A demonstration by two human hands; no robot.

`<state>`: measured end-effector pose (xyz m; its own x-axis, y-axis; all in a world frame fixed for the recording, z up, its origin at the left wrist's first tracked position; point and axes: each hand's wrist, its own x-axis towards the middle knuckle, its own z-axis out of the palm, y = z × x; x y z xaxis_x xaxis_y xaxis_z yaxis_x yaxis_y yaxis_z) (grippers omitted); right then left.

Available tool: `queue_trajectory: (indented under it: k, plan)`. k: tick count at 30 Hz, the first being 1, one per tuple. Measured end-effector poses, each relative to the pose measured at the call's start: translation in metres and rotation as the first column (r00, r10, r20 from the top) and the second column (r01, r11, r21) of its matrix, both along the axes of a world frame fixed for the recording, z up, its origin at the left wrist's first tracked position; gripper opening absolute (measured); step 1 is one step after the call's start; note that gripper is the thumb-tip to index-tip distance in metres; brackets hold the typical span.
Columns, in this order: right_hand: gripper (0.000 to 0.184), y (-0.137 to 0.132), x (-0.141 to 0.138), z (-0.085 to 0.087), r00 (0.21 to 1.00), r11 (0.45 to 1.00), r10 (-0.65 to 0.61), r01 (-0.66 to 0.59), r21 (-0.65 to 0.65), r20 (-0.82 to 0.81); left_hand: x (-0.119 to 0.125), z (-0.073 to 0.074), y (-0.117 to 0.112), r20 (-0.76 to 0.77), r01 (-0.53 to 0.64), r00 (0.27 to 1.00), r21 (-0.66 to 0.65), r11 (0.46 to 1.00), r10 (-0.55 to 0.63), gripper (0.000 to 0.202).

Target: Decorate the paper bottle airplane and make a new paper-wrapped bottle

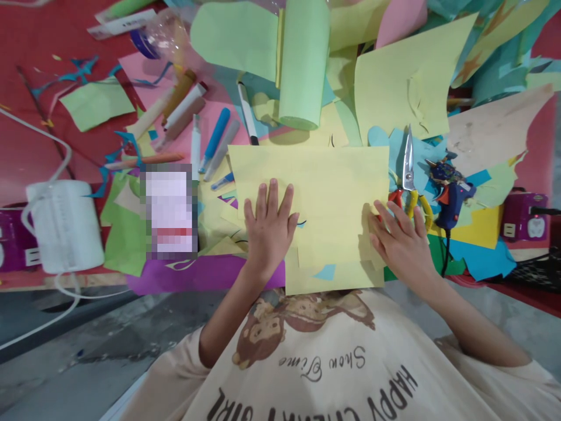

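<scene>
Red bench point(30, 70), littered with paper scraps point(97, 104) and markers point(216, 137). Yellow sheet point(337, 181) mid-frame. Left hand point(269, 234) flat on it, fingers wide; right hand point(404, 241) at sheet's right edge, fingers loosely apart, beside scissors point(408, 166), contact with them unclear. Green paper roll point(303, 64), upper center.

Left of the left hand point(269, 228): phone point(170, 204) (screen pixelated, can't read it), green paper point(120, 234) just past it, then white box point(68, 231), left purple box point(13, 237) next to that. Ahead of the left hand: blue marker point(216, 137) and pen point(248, 114), dark tip toward the hand. Pink sheet point(144, 82) farther out, ahead-left, white marker point(186, 105) over it. Green roll point(304, 67) well ahead, between both hands. Right of the right hand point(403, 240): glue gun point(453, 204), cord point(446, 257) trailing to the near edge; yellow scrap point(484, 228) beside it; right purple box point(523, 219) farther right, lit red.
</scene>
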<state>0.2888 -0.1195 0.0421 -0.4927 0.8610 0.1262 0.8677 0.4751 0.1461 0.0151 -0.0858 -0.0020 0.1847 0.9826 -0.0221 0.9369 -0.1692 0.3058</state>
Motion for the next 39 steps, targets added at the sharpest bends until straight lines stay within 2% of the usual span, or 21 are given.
queue_trajectory:
  k: [5,9,11,14,16,20,23,27,31,39]
  plan:
    - [0.028,-0.002,0.002,0.002,0.999,0.999,-0.033,0.033,0.025,-0.016,-0.001,-0.001,-0.001,-0.002,-0.002,1.0,0.041,0.999,0.002,0.053]
    - [0.029,0.003,-0.005,0.003,1.0,1.0,0.002,-0.002,0.026,-0.018,0.001,0.004,0.003,-0.021,0.034,0.999,0.093,0.995,-0.032,0.047]
    - [0.031,0.008,-0.015,0.001,0.999,0.999,0.03,-0.029,0.018,-0.037,0.008,0.009,0.005,-0.052,0.159,0.987,0.089,0.983,-0.154,0.04]
    - [0.036,0.013,-0.035,-0.004,0.991,0.994,0.095,-0.099,-0.044,-0.093,0.025,0.017,0.002,-0.091,0.403,0.913,0.054,0.914,-0.397,0.042]
    - [0.036,0.015,-0.046,-0.008,0.984,0.99,0.123,-0.131,-0.054,-0.126,0.034,0.021,-0.004,-0.116,0.46,0.884,0.037,0.887,-0.454,0.044]
    - [0.037,0.013,-0.048,-0.007,0.983,0.987,0.115,-0.129,-0.093,-0.143,0.027,0.022,-0.017,-0.074,0.443,0.894,0.0,0.897,-0.441,0.046]
    - [0.035,0.012,-0.036,-0.001,0.987,0.986,0.103,-0.117,-0.12,-0.122,0.002,0.021,-0.024,-0.063,0.374,0.925,-0.029,0.927,-0.375,0.047]
    - [0.03,0.011,-0.021,0.006,0.995,0.988,0.054,-0.065,-0.14,-0.08,-0.033,0.025,-0.03,-0.048,0.271,0.962,0.007,0.963,-0.27,0.046]
    - [0.03,0.009,-0.012,0.009,0.997,0.986,0.047,-0.056,-0.154,-0.06,-0.054,0.032,-0.036,-0.097,0.198,0.976,0.002,0.98,-0.197,0.048]
    - [0.035,0.007,-0.025,0.001,0.986,0.976,0.121,-0.139,-0.168,-0.113,-0.078,0.032,-0.043,-0.13,0.098,0.987,0.005,0.995,-0.097,0.048]
